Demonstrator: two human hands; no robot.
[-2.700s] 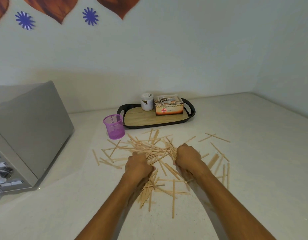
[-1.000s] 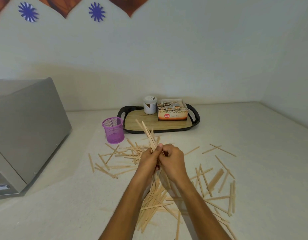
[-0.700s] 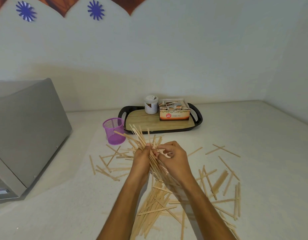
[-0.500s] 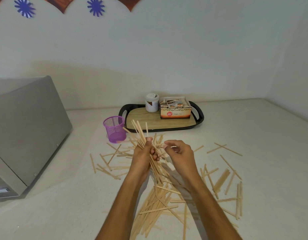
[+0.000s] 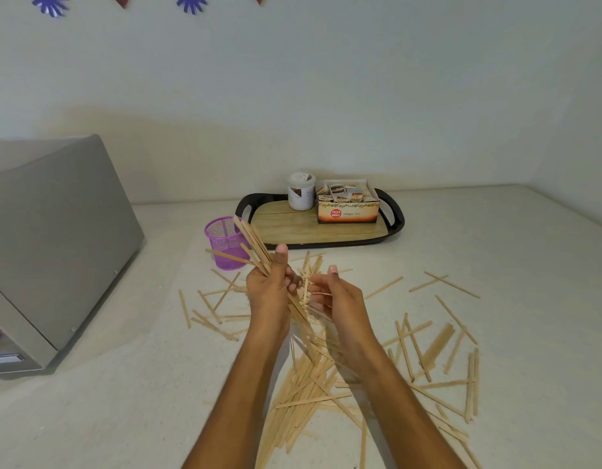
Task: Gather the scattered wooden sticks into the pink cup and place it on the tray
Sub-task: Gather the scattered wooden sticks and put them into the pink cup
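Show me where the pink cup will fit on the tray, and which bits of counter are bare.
The tray has bare wood in its left and front parts, clear of the white jar and the tea box at the back right. The counter is bare between the grey appliance and the sticks. The middle is crowded with sticks.
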